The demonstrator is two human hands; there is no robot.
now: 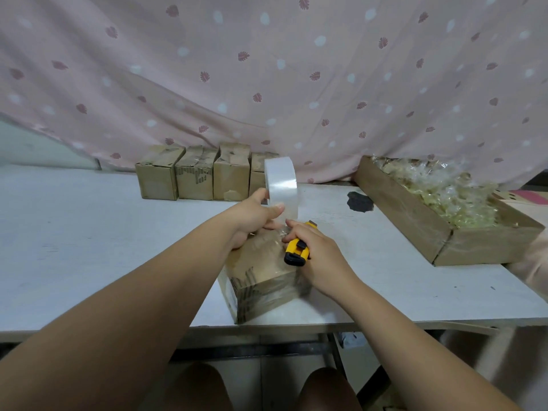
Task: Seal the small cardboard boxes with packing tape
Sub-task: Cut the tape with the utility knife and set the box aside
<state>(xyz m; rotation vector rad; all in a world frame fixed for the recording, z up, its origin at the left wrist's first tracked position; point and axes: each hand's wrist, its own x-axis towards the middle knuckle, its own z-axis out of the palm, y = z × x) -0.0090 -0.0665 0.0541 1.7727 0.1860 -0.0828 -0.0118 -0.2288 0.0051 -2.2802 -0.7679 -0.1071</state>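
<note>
Your left hand [255, 215] grips tape roll [281, 185] upright above box [261, 280] at table [89, 232] near edge. Right hand [314, 250] curled round yellow knife [296, 250]; blade hidden, tape strip hard to see. Roll hides fourth of back boxes [195, 173].

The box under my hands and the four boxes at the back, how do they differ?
The near box sits askew at the table's front edge; the back boxes stand squared against the curtain. The near box is under the left hand and right hand; the back boxes are untouched. All are brown cardboard.
</note>
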